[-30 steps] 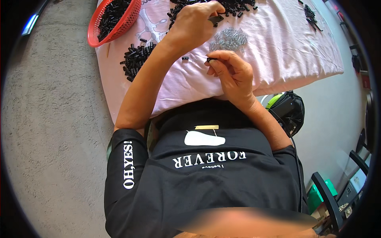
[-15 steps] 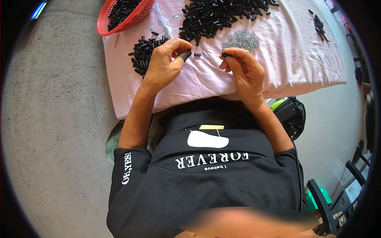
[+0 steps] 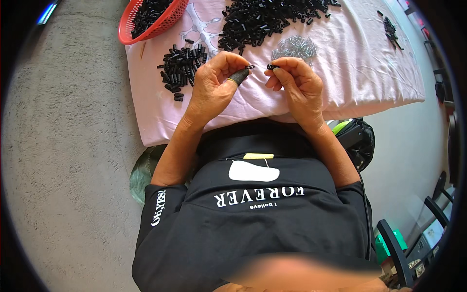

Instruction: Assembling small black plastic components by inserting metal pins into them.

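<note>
Pink cloth (image 3: 360,82) is lying in soft, matt wrinkles, and the large pile of black cylinders (image 3: 267,22) is gleaming like smooth, hard plastic. The black piece (image 3: 250,67) in the left hand (image 3: 210,90) is looking equally glossy, while the thumb cover (image 3: 238,76) is appearing dull and rubbery. The silvery pile (image 3: 294,48) is glinting like bright metal. The basket (image 3: 164,23) is showing shiny, perforated red plastic. The shirt (image 3: 272,226) is presenting matt black fabric, and the grey floor (image 3: 63,146) is looking rough, like bare concrete.
</note>
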Motion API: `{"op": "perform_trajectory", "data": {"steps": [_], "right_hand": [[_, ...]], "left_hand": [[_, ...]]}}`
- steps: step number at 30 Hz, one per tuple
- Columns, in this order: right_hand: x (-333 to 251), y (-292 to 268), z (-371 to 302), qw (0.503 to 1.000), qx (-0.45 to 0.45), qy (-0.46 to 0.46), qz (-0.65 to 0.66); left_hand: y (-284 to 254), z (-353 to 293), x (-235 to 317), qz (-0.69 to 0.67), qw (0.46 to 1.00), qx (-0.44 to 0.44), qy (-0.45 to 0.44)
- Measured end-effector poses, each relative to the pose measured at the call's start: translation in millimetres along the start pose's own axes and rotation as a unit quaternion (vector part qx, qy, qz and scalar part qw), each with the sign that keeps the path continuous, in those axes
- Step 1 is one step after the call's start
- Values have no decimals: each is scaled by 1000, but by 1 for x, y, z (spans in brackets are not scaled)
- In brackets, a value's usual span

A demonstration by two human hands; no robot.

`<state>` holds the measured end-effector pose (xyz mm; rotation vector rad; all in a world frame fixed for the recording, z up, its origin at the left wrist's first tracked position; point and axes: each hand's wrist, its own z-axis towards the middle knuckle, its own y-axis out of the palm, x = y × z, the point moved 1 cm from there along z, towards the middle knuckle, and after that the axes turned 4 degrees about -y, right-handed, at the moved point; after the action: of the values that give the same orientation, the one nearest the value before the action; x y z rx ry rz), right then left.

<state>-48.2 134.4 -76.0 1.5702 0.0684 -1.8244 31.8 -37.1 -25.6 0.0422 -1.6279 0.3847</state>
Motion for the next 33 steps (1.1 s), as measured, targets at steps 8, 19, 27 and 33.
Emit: {"op": "perform_trajectory", "data": {"steps": [8, 19, 27, 33], "right_hand": [[-2, -1, 4, 999, -18, 13, -30], [1, -2, 3, 998, 40, -35, -24], [1, -1, 4, 999, 25, -27, -34], [1, -1, 4, 999, 31, -25, 2]], "left_hand": [[10, 0, 8, -43, 999, -6, 27], [-1, -8, -18, 317, 937, 57, 138], [8, 11, -10, 386, 904, 63, 172], [16, 20, -11, 460, 868, 43, 182]]}}
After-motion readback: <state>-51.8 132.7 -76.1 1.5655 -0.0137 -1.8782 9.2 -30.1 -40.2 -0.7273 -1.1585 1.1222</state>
